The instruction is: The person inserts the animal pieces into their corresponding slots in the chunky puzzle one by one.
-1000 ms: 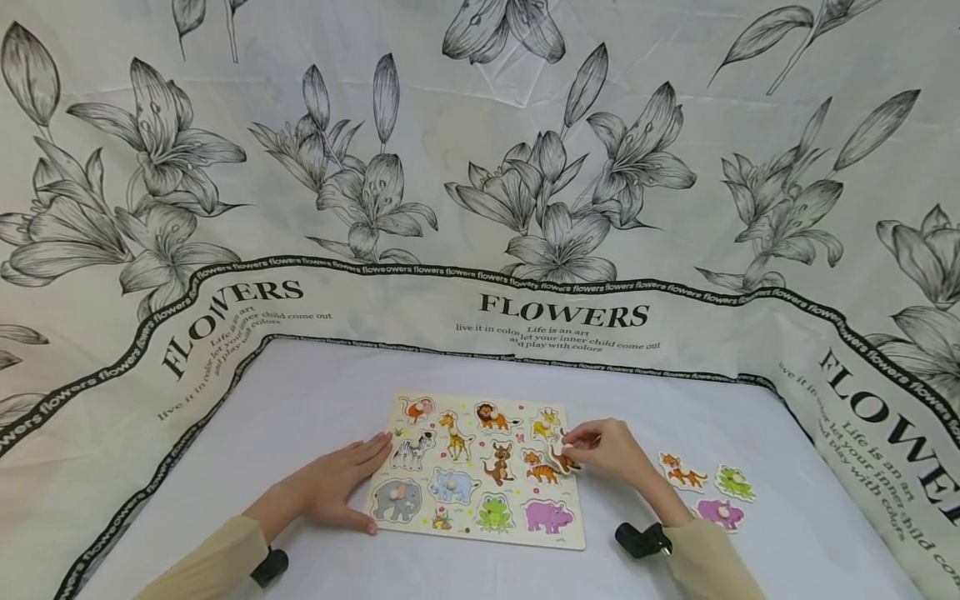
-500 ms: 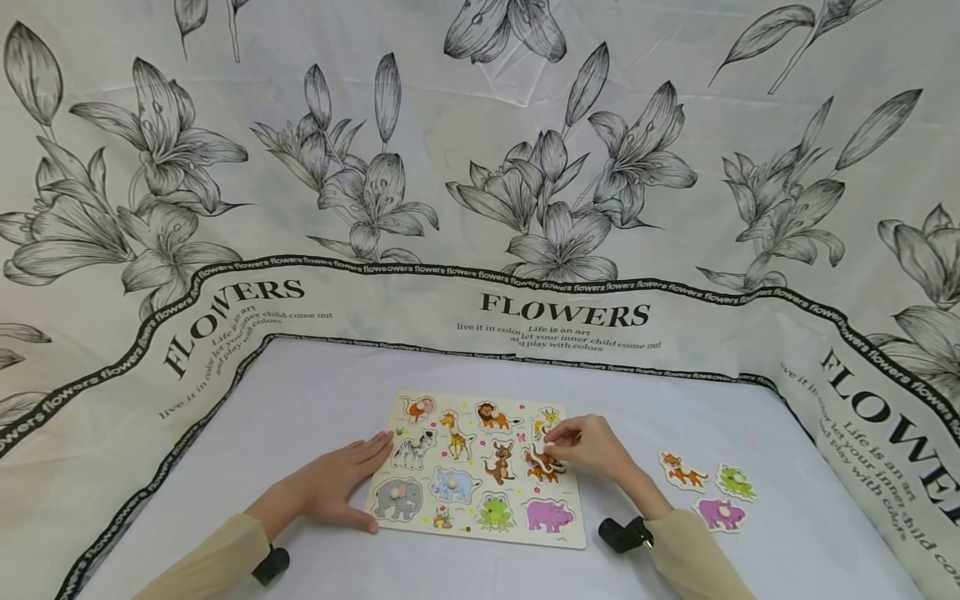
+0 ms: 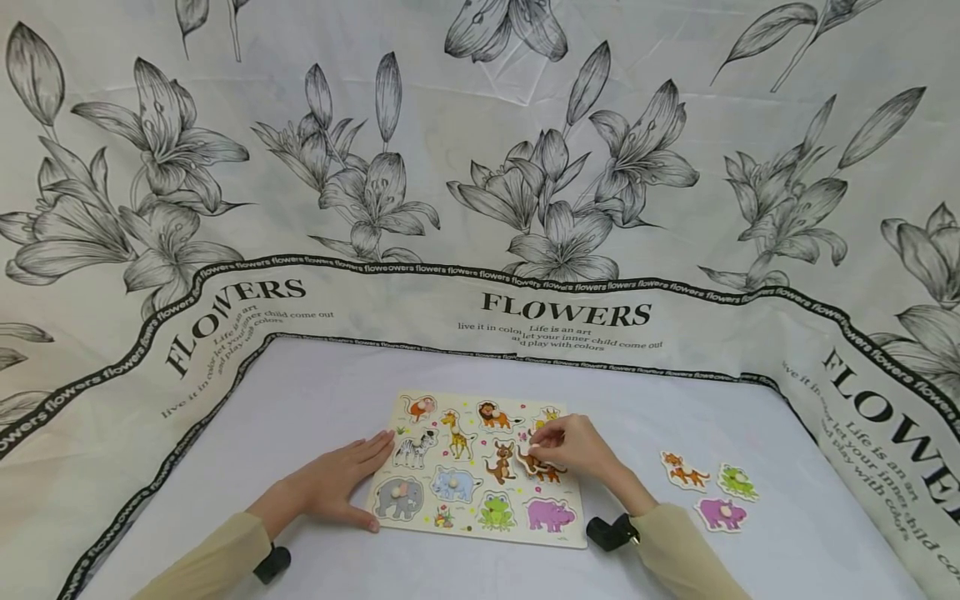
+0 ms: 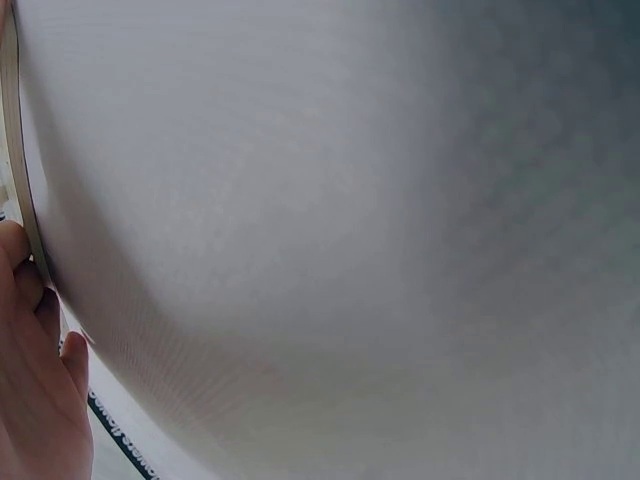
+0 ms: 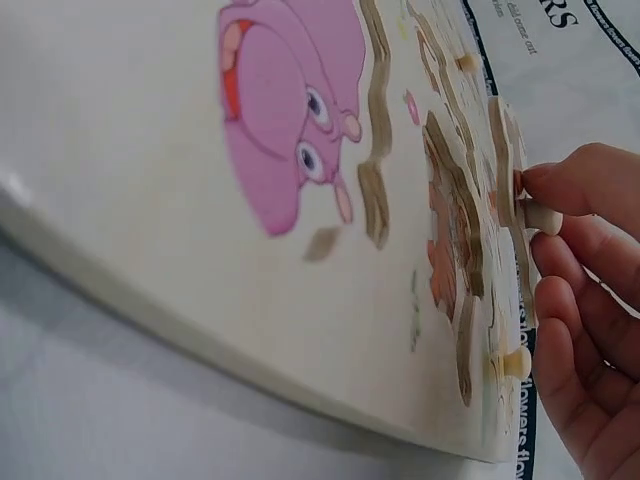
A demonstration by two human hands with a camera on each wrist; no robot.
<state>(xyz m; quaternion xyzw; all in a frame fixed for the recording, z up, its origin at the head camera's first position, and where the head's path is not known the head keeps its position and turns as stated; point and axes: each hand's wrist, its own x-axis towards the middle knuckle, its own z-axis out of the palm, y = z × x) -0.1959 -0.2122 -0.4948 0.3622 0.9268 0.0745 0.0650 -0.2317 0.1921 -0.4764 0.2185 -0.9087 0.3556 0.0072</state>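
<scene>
A wooden animal puzzle board (image 3: 517,535) lies on the white cloth. My right hand (image 3: 581,446) pinches a kangaroo puzzle piece (image 3: 527,461) by its knob; the right wrist view shows the wooden knob (image 5: 543,217) between thumb and fingers. The piece is held above the board, partly over the tiger picture (image 3: 553,476) and just right of the kangaroo recess (image 3: 504,463). My left hand (image 3: 341,483) rests at the board's left edge with fingers extended and thumb by the near corner. In the left wrist view its fingers (image 4: 40,390) touch that edge.
Right of the board lie loose puzzle pieces: a tiger (image 3: 684,472), a frog (image 3: 738,482) and a purple hippo (image 3: 722,514). Knobbed pieces, including an elephant (image 3: 408,502) and a lion (image 3: 491,417), sit in the board. A flower-printed cloth (image 3: 405,308) borders the back.
My right hand has moved left over the board with the kangaroo piece, from the right edge past the tiger picture toward the kangaroo recess. My left hand stays in place.
</scene>
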